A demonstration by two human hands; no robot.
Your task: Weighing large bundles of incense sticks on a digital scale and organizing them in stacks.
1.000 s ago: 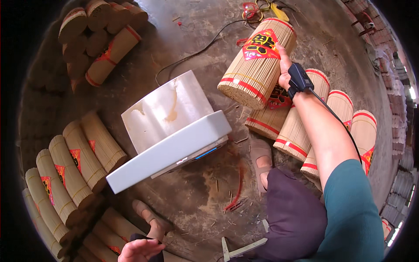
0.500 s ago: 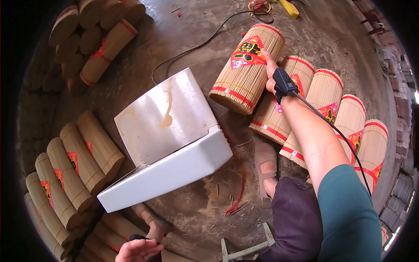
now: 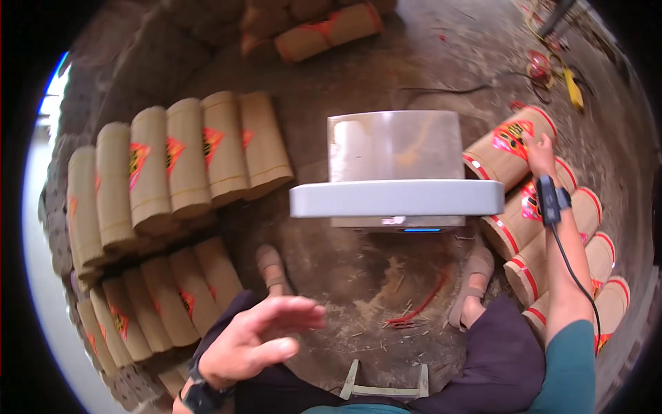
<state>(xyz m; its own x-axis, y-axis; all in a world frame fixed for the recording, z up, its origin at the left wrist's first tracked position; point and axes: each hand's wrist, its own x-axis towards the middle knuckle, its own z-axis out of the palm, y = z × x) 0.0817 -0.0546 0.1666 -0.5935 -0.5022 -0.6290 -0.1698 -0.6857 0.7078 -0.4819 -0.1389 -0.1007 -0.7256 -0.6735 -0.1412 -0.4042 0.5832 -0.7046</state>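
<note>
At the right, my right hand (image 3: 540,153) grips the side of a thick bundle of thin sticks (image 3: 510,146), which has red end bands and a red diamond label. The bundle lies slanted at the far end of a row of similar bundles (image 3: 529,238). My left hand (image 3: 258,338) hangs in the air at the lower left, fingers stretched and thumb apart, holding nothing. Between the hands and farther off stands a scale with a metal platform (image 3: 396,148) and a pale grey front housing (image 3: 400,199). The near end of the gripped bundle lies beside the platform's right edge.
More stick bundles (image 3: 186,159) stand in stacked rows at the left, and another bundle (image 3: 329,31) lies at the back. A cable (image 3: 455,90) runs over the floor to a yellow object (image 3: 572,90). A low stool frame (image 3: 385,391) is between my legs.
The view has swung left, bringing the left rows and the scale's front into sight. My left hand has come up from the lower edge. My right hand stays at the same bundle.
</note>
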